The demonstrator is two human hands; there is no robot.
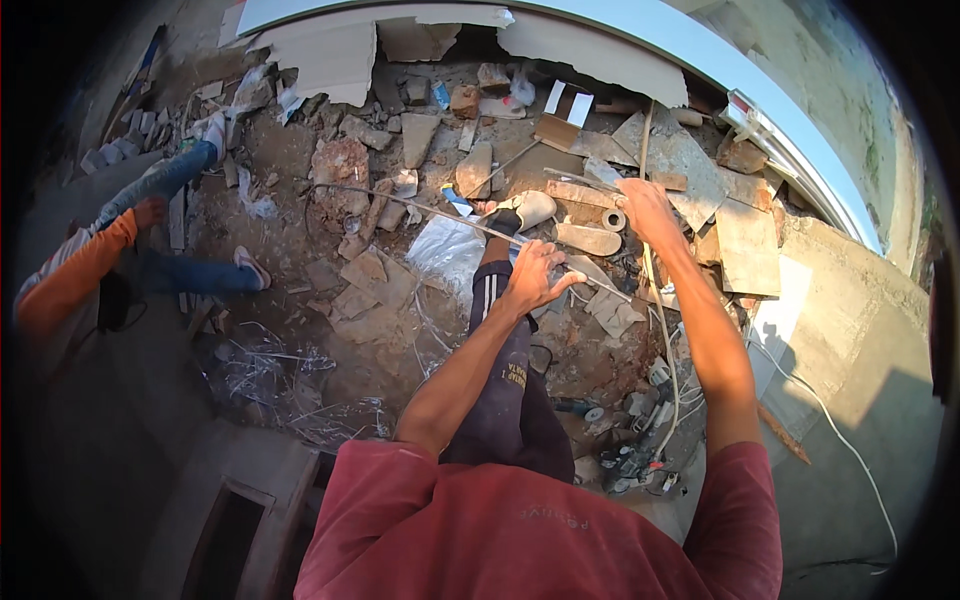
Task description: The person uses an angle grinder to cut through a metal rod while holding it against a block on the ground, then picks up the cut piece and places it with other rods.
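Observation:
My left hand [537,275] is closed round a long thin rod [430,208], which slants from the rubble at the left down past my fingers to the right. Farther right, my right hand [648,212] grips the end of a slim grey strip [575,178]; its exact kind is hard to make out. A pale cable [655,300] passes close beside that hand and runs toward me. Between the hands lie a small round roll [613,220] and a flat tan shoe-shaped piece [588,240]. My shoe [530,208] rests on the rubble near them.
Broken bricks and slabs [340,170] cover the ground. An open cardboard box [563,118] and plastic sheeting [445,245] lie ahead. A long white panel [700,40] spans the far side. Tangled wires and tools [640,440] lie near my right. Another person [90,260] is at the left.

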